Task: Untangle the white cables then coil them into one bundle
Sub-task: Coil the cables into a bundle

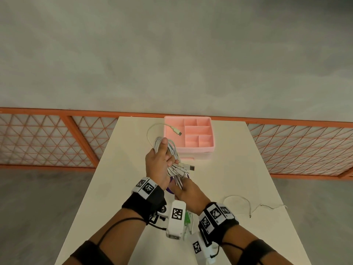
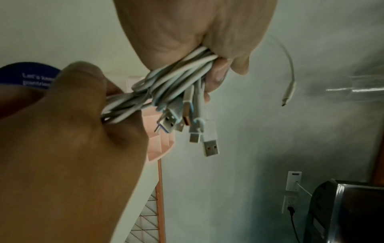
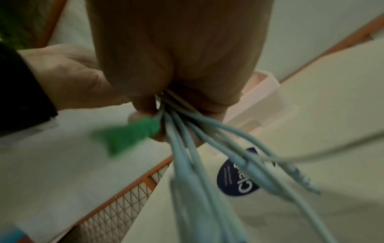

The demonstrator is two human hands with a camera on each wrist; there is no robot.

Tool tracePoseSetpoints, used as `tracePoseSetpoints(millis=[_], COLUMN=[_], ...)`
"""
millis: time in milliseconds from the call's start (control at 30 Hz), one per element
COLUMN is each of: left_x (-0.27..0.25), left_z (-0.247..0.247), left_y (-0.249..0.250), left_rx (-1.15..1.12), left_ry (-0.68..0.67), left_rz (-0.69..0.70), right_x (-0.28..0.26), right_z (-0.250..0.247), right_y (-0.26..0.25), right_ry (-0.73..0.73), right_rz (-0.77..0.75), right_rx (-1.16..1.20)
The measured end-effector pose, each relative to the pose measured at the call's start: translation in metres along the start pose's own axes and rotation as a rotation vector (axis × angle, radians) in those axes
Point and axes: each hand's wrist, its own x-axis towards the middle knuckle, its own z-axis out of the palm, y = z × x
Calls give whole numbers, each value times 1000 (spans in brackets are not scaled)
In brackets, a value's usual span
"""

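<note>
A bundle of white cables [image 1: 168, 150] is held above the table. My left hand [image 1: 159, 161] grips the coiled loops, thumb lying over the top. Several USB plugs [image 1: 188, 167] stick out to the right below that hand; in the left wrist view the plugs [image 2: 207, 144] hang under the fingers. My right hand [image 1: 184, 191] grips the lower strands just beneath, and in the right wrist view the strands [image 3: 182, 148] fan out from its fingers beside a blurred green tie [image 3: 129, 136]. One loose cable end [image 1: 176, 131] arcs over the pink organiser.
A pink compartment organiser [image 1: 207, 148] stands at the far end of the white table [image 1: 238, 169]. A thin white wire [image 1: 248, 204] lies on the table to the right. A dark blue round sticker [image 3: 239, 179] lies under the hands. Orange mesh railings flank the table.
</note>
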Motion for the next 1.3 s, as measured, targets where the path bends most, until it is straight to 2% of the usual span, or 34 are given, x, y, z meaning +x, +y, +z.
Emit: tracePoseSetpoints(millis=[67, 233, 433, 567, 700, 867, 1000, 1100, 1200, 1300], left_x=[4, 11, 17, 24, 22, 18, 19, 15, 14, 9], left_z=[0, -1, -17, -30, -31, -27, -35, -34, -31, -32], left_y=[6, 8, -10, -20, -21, -23, -26, -25, -18, -9], left_rx=[8, 40, 320, 494, 652, 876, 955, 797, 755, 919], left_ry=[35, 125, 88, 62, -81, -282, -430, -649, -810, -882], left_rz=[21, 67, 271, 341, 352, 444, 373, 100, -58, -111], right_x=[-3, -3, -9, -7, -2, 8, 8, 5, 4, 2], right_z=[6, 16, 5, -19, -46, -65, -78, -84, -85, -85], right_y=[9, 30, 1, -22, -45, -63, -72, -73, -75, -75], right_ry=[-50, -112, -201, -223, -282, -294, -294, -304, -269, -261], right_rz=[47, 54, -77, -53, -59, -21, 21, 66, 5, -147], right_rx=[-8, -347, -517, -487, -489, -416, -303, -279, -456, -650])
